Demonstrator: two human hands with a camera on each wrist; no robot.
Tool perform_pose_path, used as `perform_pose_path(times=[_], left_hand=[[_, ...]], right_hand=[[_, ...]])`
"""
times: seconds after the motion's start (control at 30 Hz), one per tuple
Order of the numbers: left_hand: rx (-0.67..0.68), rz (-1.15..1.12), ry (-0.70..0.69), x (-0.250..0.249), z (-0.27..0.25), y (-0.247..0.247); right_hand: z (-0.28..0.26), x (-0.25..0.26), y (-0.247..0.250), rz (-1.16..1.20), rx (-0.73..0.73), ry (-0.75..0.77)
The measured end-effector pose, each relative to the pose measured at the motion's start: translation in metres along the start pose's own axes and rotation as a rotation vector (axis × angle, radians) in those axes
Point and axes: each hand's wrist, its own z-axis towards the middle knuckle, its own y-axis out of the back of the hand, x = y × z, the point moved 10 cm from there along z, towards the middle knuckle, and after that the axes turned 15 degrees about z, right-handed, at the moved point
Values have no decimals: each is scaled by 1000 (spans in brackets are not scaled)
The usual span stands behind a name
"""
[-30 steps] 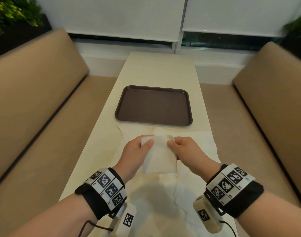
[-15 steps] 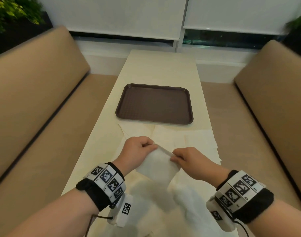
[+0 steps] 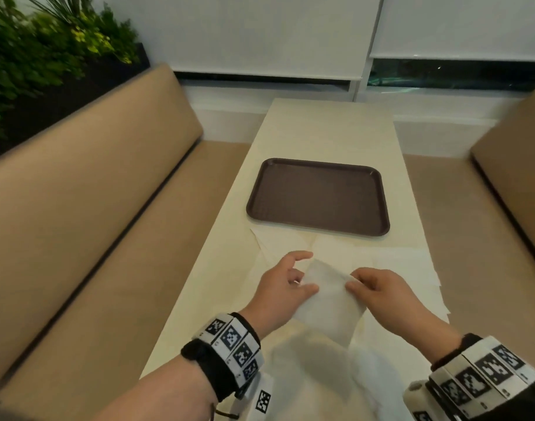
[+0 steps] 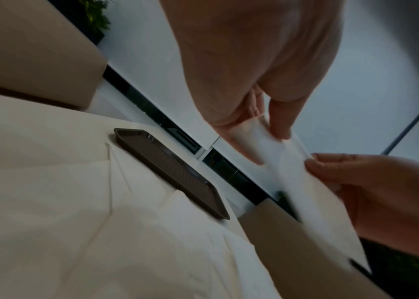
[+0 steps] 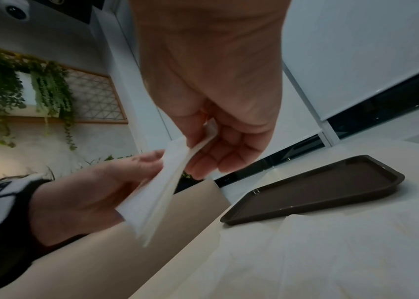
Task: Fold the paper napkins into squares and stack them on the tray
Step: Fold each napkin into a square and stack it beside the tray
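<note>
A folded white napkin (image 3: 328, 305) hangs in the air between both hands, above the near part of the table. My left hand (image 3: 286, 285) pinches its upper left corner between thumb and fingers, with the index finger raised. My right hand (image 3: 371, 288) pinches the upper right corner. The left wrist view shows the napkin (image 4: 303, 182) held by both hands, and so does the right wrist view, napkin (image 5: 157, 192). The brown tray (image 3: 319, 197) lies beyond the hands with nothing on it.
Several unfolded napkins (image 3: 412, 268) lie spread on the cream table (image 3: 330, 129) between the tray and me. Tan benches (image 3: 87, 208) run along both sides. Plants (image 3: 47, 50) stand behind the left bench.
The napkin has turned and dropped lower between the hands. My view has swung left, so the tray now sits right of centre. The left index finger has lifted off.
</note>
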Motion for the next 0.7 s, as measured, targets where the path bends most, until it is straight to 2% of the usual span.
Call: perform_pose_path(times=[0.1, 0.17, 0.27, 0.33, 0.47, 0.57, 0.7], left_hand=[[-64, -9, 31, 17, -5, 19], [-172, 38, 69, 33, -1, 47], [-370, 38, 195, 74, 13, 108], [-433, 56, 302, 110, 32, 144], [-438, 255, 430, 172, 89, 190], [-358, 393, 498, 208, 129, 192], [-338, 495, 470, 221, 166, 190]], right_hand=[[5, -4, -18, 66, 82, -57], [5, -11, -28, 120, 114, -111], [5, -22, -23, 217, 52, -164], [6, -31, -17, 264, 14, -192], [-3, -51, -12, 217, 21, -259], [-11, -73, -13, 164, 48, -323], [-23, -89, -14, 111, 77, -370]])
